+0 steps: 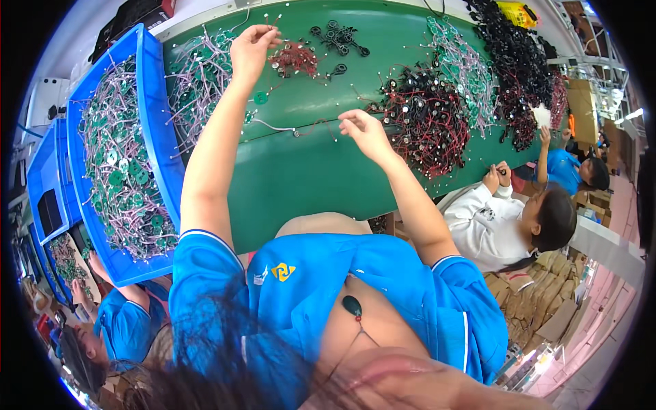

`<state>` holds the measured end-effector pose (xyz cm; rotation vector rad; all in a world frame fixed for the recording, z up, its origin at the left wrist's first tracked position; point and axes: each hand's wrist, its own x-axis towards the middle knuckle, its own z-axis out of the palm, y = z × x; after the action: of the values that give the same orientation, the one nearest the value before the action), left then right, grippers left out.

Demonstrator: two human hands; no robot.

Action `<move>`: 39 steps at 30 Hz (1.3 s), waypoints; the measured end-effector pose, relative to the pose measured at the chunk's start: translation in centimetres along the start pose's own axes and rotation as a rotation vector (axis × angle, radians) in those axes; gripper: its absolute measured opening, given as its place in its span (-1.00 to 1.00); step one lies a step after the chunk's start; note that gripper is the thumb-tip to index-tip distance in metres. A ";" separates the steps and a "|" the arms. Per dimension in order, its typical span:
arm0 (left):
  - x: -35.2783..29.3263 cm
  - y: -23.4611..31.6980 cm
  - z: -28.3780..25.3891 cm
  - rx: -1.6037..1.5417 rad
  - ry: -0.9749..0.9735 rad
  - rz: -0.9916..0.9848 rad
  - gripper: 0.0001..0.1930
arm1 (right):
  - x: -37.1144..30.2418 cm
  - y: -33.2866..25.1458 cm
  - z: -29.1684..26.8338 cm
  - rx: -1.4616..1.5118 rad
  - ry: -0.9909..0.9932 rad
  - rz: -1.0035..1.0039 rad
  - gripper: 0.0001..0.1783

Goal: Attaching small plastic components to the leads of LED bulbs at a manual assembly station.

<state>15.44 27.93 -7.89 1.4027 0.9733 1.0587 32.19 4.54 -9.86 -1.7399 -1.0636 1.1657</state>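
My left hand (251, 53) is raised over the far side of the green table (307, 205). Its thumb and fingers are pinched on a thin red wire with small pale ends (275, 22). Just right of it lies a small heap of red wires (295, 59). My right hand (367, 134) hovers lower and further right, fingers loosely curled and apart, with nothing seen between them. Close to its fingertips, a thin red wire (316, 128) joins a pale lilac cable (273, 126), which leads toward a green round circuit board (261, 98).
A blue bin (152, 116) of green boards and lilac cables stands left, beside a loose cable pile (198, 82). Black rings (339, 37) lie at the back. Right are a black-and-red wire heap (427, 119), more cables (465, 68) and a person in white (485, 222).
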 end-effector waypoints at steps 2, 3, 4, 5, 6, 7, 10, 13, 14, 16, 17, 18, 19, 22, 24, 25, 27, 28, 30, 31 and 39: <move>-0.6 1.8 -0.3 -0.052 -0.024 0.024 -0.85 | -0.3 -0.9 0.7 0.059 0.022 0.015 -0.80; -1.1 2.6 -0.4 -0.107 -0.040 0.044 -0.84 | -0.4 -1.3 1.1 0.111 0.038 0.032 -0.80; -1.8 3.4 -0.2 -0.139 -0.064 0.066 -0.83 | -0.5 -1.6 1.3 0.101 0.034 -0.004 -0.70; -3.1 3.8 0.1 -0.137 -0.071 0.061 -0.83 | -0.7 -2.7 1.7 0.106 0.038 0.001 -0.70; -4.8 4.2 0.2 -0.143 -0.070 0.086 -0.83 | -0.9 -4.0 2.1 0.286 -0.003 0.094 -0.62; -6.3 4.5 0.4 -0.149 -0.078 0.111 -0.83 | -1.0 -4.5 2.5 0.471 -0.037 0.186 -0.53; -13.4 3.2 0.4 0.158 -0.204 0.231 -0.82 | -1.2 -4.4 4.3 0.808 -0.138 0.265 -0.40; -19.5 1.8 -0.2 0.177 -0.398 0.358 -0.76 | -0.9 -2.5 5.3 1.011 -0.194 0.300 -0.48; -21.0 1.4 -0.5 0.161 -0.421 0.326 -0.77 | -1.3 -2.6 5.4 0.915 -0.220 0.232 -0.54; -22.9 1.0 -1.1 0.150 -0.435 0.292 -0.77 | -2.1 -2.7 5.3 0.778 -0.247 0.173 -0.67; -23.7 1.1 -1.4 0.155 -0.418 0.286 -0.77 | -2.3 -2.7 5.3 0.704 -0.253 0.173 -0.67; -24.1 0.8 -1.7 0.160 -0.391 0.294 -0.73 | -2.4 -2.9 5.0 0.642 -0.266 0.185 -0.66; -24.5 0.8 -2.0 0.128 -0.390 0.203 -0.72 | -1.9 -2.4 4.5 0.577 -0.277 0.212 -0.66; -25.3 0.2 -2.8 0.085 -0.415 0.081 -0.71 | -0.1 -2.2 3.3 0.387 -0.210 0.214 -0.68; -26.4 0.5 -2.9 0.051 -0.435 0.019 -0.70 | 2.9 0.0 3.1 0.404 -0.139 0.174 -0.74; -26.8 0.5 -3.2 0.065 -0.466 -0.002 -0.71 | 4.1 0.6 3.0 0.397 -0.145 0.177 -0.73; -27.5 0.5 -3.4 0.083 -0.495 -0.022 -0.73 | 2.5 -1.6 2.2 0.423 -0.120 0.129 -0.77; -28.0 0.5 -3.4 0.117 -0.552 -0.077 -0.74 | 2.0 -2.4 1.8 0.424 -0.125 0.126 -0.77; -28.8 0.4 -3.1 0.151 -0.607 -0.154 -0.79 | 1.4 -3.3 1.5 0.356 -0.151 0.095 -0.75; -29.2 0.3 -2.8 0.158 -0.600 -0.159 -0.79 | 1.4 -3.0 1.3 0.360 -0.162 0.095 -0.75; -30.7 -0.5 -1.3 0.150 -0.552 -0.382 -0.81 | 1.0 2.2 -1.5 0.220 -0.109 0.065 -0.78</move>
<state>5.91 -1.12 -10.96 1.4461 0.8675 0.2918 34.33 4.47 -11.74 -1.5635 -0.9098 1.3775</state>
